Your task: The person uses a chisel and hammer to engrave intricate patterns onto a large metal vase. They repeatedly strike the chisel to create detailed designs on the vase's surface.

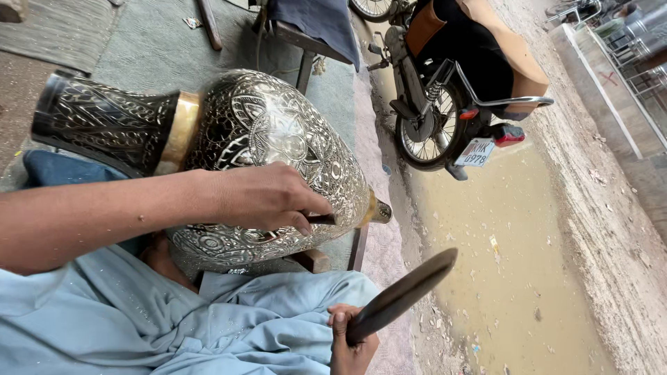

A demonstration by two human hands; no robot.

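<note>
Parked motorcycle beside muddy puddle; grey mat; perhaps metal railing.

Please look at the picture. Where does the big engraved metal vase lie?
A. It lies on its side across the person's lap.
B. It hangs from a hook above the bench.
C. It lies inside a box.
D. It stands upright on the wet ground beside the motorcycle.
A: the engraved vase lies on its side over the lap in light blue cloth, its dark neck toward the left, with the left hand resting on its body.

An engraved black-and-silver metal vase with a brass neck band lies sideways across the lap.
</note>
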